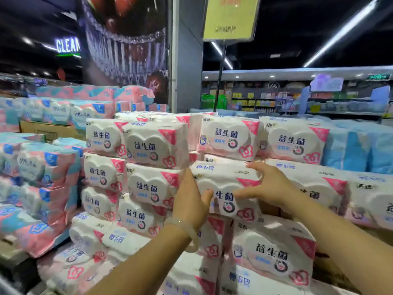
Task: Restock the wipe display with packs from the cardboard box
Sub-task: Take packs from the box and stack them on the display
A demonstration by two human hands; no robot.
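A pink-and-white wipe pack (226, 184) with a white heart-shaped lid sits in the middle row of the wipe display (153, 150). My left hand (190, 201) presses its left end, thumb on the front. Gripping its right side is my right hand (270, 186), fingers over the top edge. Identical packs are stacked left, above and right of it. A strip of brown cardboard box (331, 271) shows at the lower right, holding more packs (272, 250).
Teal-and-pink packs (42, 173) are piled at the left, blue packs (357, 145) at the right. A yellow price sign (230, 17) on a black pole stands behind the display. Store shelves run along the far right background.
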